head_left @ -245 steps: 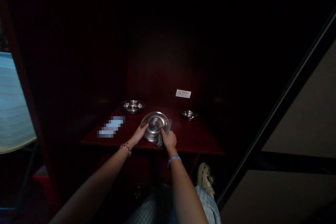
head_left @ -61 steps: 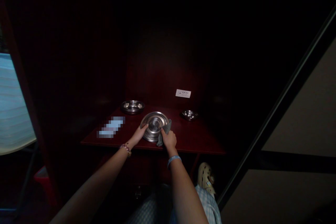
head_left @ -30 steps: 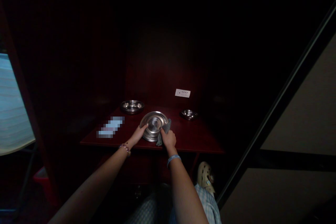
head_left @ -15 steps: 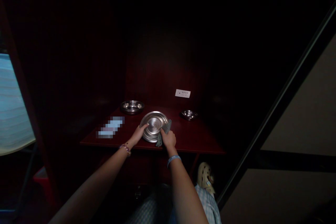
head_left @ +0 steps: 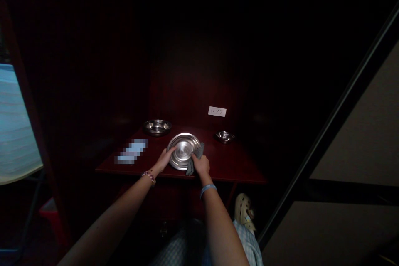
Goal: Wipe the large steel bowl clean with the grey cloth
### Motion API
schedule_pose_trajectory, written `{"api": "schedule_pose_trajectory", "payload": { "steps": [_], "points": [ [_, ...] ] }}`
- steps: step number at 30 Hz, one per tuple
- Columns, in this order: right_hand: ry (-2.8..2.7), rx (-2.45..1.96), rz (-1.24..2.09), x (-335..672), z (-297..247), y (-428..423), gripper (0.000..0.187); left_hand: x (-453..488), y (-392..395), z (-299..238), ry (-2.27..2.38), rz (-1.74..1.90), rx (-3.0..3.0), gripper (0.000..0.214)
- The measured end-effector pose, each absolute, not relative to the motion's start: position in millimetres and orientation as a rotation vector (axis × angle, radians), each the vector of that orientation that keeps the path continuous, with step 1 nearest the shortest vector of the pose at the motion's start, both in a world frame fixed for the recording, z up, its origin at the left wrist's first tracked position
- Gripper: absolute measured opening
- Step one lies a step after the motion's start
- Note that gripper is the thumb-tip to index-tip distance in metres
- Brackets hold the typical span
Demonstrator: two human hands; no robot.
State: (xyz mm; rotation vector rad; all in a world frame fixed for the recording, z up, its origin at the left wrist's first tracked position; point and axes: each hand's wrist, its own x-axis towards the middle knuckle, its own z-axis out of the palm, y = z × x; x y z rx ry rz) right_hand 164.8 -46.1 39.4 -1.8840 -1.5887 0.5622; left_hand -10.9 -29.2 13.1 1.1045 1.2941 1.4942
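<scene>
A round steel plate (head_left: 183,151) with a raised rim is held tilted toward me above the front of the dark red desk (head_left: 227,164). My left hand (head_left: 164,160) grips its left edge, thumb over the rim. At the right edge, my right hand (head_left: 201,164) is closed on a grey cloth (head_left: 190,168), pressing it against the plate with the thumb on the inner side. The fingers behind the plate are hidden.
Toward the back stand a steel bowl (head_left: 157,128) on the left and a smaller steel bowl (head_left: 225,136) on the right. A blurred-out flat item (head_left: 132,151) lies at left. A white socket (head_left: 217,111) is on the back wall. A clog (head_left: 243,210) shows below the desk.
Very little differs. The plate and both hands have shifted slightly, the right hand a touch to the right, with the same grip on plate and cloth.
</scene>
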Motion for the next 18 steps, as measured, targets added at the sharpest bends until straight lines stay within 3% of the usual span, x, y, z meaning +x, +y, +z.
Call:
{"api": "schedule_pose_trajectory", "payload": {
  "steps": [18],
  "points": [
    [-1.617,-1.88,0.465,178,36,-35,0.043,-10,-40,21,1.267,1.371,1.255,0.048]
  ]
}}
